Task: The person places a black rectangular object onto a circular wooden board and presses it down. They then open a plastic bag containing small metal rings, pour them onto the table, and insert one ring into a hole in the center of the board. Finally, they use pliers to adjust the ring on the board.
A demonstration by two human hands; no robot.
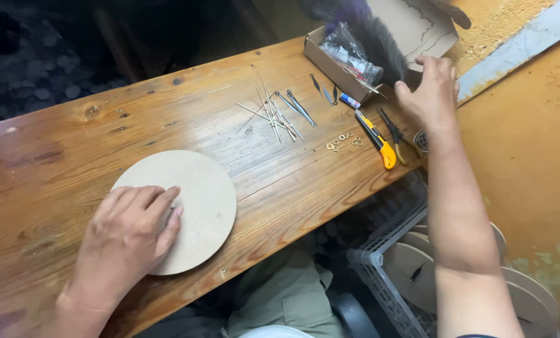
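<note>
My left hand (129, 235) lies flat, fingers together, on a round pale board disc (195, 200) near the front edge of the wooden table (136, 119). My right hand (429, 87) reaches out to the far right, its fingers closed around the stem of a dark feather (374, 34) that sticks out of an open cardboard box (330, 62). A clear plastic bag (349, 50) of small items sits in that box.
Thin metal pins and needles (275, 112) lie mid-table, with small brass rings (342, 141), a yellow utility knife (377, 141), dark pliers (393, 131) and a small tube (350, 100) nearby. A grey crate (380, 269) with more round discs stands below the table's right end.
</note>
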